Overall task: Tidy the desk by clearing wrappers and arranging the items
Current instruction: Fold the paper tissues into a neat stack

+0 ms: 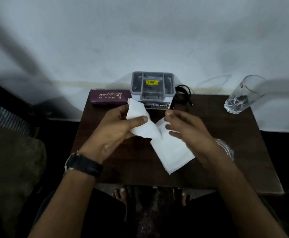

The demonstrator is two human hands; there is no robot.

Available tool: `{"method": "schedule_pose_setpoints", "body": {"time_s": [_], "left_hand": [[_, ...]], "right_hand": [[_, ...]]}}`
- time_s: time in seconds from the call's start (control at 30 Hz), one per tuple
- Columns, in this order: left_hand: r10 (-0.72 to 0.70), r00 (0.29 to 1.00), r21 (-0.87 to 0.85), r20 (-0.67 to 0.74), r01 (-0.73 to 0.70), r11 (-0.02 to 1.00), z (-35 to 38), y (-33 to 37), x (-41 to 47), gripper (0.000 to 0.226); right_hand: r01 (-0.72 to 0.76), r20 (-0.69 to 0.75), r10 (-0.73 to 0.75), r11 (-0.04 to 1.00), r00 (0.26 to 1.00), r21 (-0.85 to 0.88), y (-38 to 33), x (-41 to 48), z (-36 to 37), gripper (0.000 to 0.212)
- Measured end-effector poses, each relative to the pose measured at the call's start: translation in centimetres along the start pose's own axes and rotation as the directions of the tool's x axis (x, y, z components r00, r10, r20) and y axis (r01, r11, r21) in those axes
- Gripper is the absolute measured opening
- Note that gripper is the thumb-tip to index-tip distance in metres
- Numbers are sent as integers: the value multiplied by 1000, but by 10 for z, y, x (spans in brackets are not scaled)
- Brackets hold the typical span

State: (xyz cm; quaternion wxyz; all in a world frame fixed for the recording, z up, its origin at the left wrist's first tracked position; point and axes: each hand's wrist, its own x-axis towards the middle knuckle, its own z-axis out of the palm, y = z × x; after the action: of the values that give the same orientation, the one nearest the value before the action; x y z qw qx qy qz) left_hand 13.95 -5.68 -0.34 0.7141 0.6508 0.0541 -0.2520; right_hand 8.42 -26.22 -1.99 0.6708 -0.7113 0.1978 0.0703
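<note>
White tissue, maroon case — gold lettering; grey organiser, yellow sticker; desk seemingly brown.

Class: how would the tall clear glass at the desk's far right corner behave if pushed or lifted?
The tall glass is probably rigid and breakable, with clear walls and thick base. Being tall and narrow, it may tip if pushed high. Standing near the desk edge, it could fall off.
</note>
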Motion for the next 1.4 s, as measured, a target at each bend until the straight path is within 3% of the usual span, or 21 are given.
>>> {"method": "schedule_pose_setpoints", "body": {"time_s": [0.1,0.17,0.33,0.4,0.53,0.7,0.8,1.07,1.23,1.33,1.4], "left_hand": [[118,981,-304,154,-66,950,10,4,-5,52],[154,971,-315,182,-90,945,14,2,-5,51],[187,981,-156,51,-177,972,19,-8,2,58],[189,982,-58,-21,-189,980,18,-11,4,51],[158,985,33,-65,-156,987,16,-12,6,37],[148,984,8,-98,-148,989,21,-11,5,17],[175,978,26,-112,-173,985,24,-11,3,10],[189,973,73,-130,-181,981,29,-10,2,9],[138,978,36,-154,-134,990,30,-10,3,42],[186,976,14,-115,-186,982,31,-12,2,18],[214,970,-4,-113,-216,976,30,-13,2,15]], "right_hand": [[-140,297,32,926,954,350,-7,-5,9,54],[-167,332,14,884,943,437,-9,-6,14,60],[2,15,-10,888,1000,459,-4,-2,18,23],[42,-45,-24,893,999,448,-2,0,17,16],[58,-73,-31,915,997,400,0,2,16,16],[125,-154,-78,936,985,329,-2,2,18,18],[126,-151,-74,920,986,370,-3,3,19,19],[170,-164,-109,892,980,420,-4,4,17,29],[188,-170,-127,890,977,416,-4,5,17,28],[201,-188,-132,889,973,412,-3,6,16,29],[205,-196,-133,886,972,416,-3,6,16,31]]}}
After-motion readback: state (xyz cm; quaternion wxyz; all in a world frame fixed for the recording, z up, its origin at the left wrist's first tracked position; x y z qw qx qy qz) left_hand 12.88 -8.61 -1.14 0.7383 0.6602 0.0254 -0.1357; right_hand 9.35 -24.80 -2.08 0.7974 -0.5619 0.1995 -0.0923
